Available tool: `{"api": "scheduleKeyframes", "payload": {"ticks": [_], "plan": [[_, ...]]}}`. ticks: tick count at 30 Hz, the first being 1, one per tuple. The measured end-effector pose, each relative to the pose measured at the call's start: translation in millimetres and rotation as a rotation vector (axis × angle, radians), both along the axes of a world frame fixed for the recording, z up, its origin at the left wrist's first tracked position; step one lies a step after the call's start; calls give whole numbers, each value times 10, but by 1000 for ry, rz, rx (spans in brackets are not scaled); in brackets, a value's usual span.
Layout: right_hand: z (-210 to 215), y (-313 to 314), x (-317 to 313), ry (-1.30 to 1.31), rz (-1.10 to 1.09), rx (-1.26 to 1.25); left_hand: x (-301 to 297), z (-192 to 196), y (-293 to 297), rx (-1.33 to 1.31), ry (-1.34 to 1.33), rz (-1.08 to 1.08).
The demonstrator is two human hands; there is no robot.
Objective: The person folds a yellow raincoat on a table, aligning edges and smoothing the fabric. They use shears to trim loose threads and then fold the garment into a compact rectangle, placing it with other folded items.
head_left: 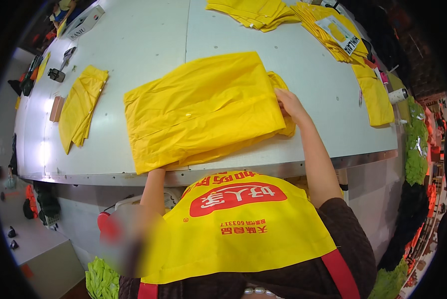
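A large folded piece of yellow fabric (203,109), creased and smooth-looking, lies in front of me on the pale worktable (148,30). From the front edge, my left hand (157,172) reaches under its near left corner; the fingers are hidden by the fabric. My right hand (289,105) is at the fabric's right edge, its fingers curled and closed on the layers there, the fingertips partly out of sight. Below the right hand, a looser bunched part of the fabric sticks out past the straight fold.
Folded yellow pieces (83,107) lie at the left, near a small brown block (57,108). More yellow stacks (256,12) sit along the far edge and right, one with a printed packet (337,34) on top. A white thread cone (398,95) stands at the right edge.
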State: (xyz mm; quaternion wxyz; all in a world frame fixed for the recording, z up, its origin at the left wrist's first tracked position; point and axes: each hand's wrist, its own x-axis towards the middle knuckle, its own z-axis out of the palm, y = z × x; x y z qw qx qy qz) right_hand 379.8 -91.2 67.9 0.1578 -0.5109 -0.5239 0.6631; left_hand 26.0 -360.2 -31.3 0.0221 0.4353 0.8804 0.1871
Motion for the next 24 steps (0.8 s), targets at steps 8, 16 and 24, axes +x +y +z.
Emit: {"api": "scheduleKeyframes", "payload": {"ticks": [8,16,24], "plan": [[-26,-223,70,41,-81,159,-33,-60,-116,-28,-16,-16],[-610,68,317,-155,-105,436,92,175,-633,-199,-110,-438],[186,-127,-483,-956,168,1225,627,1882,262,-174,-320,-448]]}}
